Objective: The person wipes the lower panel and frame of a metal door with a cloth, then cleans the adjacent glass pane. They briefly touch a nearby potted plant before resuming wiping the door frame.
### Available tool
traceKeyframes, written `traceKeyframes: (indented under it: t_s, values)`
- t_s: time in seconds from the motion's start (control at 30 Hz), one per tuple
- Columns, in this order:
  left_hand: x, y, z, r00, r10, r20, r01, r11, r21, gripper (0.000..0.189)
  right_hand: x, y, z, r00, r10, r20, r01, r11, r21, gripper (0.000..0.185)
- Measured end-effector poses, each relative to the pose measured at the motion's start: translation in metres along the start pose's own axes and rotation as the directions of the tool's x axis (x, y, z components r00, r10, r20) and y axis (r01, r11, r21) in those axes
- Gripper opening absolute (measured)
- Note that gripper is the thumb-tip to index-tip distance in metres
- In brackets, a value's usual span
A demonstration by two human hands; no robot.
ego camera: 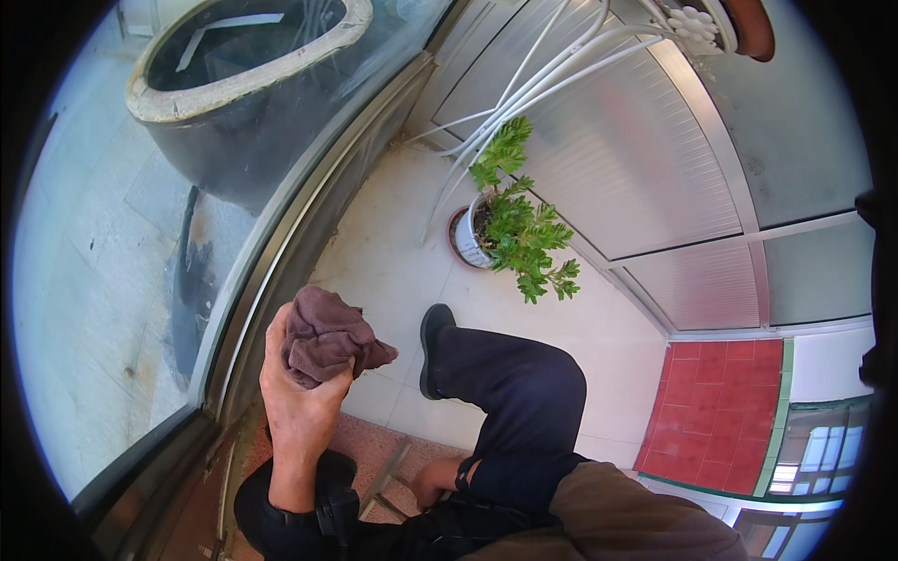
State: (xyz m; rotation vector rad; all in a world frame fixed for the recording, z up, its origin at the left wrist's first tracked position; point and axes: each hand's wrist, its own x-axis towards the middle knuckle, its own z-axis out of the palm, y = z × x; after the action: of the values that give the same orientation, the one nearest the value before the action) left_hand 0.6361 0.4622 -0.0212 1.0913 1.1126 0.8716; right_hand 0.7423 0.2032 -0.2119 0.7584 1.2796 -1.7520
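Note:
My left hand (303,403) is raised beside the glass panel, its thumb and fingers closed round a crumpled brown cloth (328,339). The cloth bulges above the hand, and one corner sticks out to the right. Lower down, my right hand (428,485) hangs near my bent leg, by a metal-edged strip (384,477) on the reddish speckled surface. Its fingers are partly hidden, so what it holds or touches cannot be told. A dark metal window frame (242,319) runs along the left of my left hand.
A leafy plant (523,228) in a white pot (471,233) stands on the pale tiled floor (393,280). White metal stand legs (537,95) rise behind it. Beyond the glass is a large dark vat (231,140) with a pale rim. Ribbed translucent panels (631,161) border the right.

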Motion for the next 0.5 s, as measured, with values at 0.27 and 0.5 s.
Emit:
traceKeyframes:
  t_s: [0.27,0.5]
  values:
    - [0.035,-0.015,0.003,0.997,-0.073,0.028,0.073,0.997,-0.011,0.06,0.02,0.03,0.019,0.991,0.058,0.118,-0.058,0.998,-0.004,0.057]
    - [0.045,-0.019,0.019,1.0,-0.007,-0.015,0.007,0.999,0.033,0.063,-0.089,0.064,-0.014,0.995,0.07,0.067,-0.077,0.991,0.105,0.058]
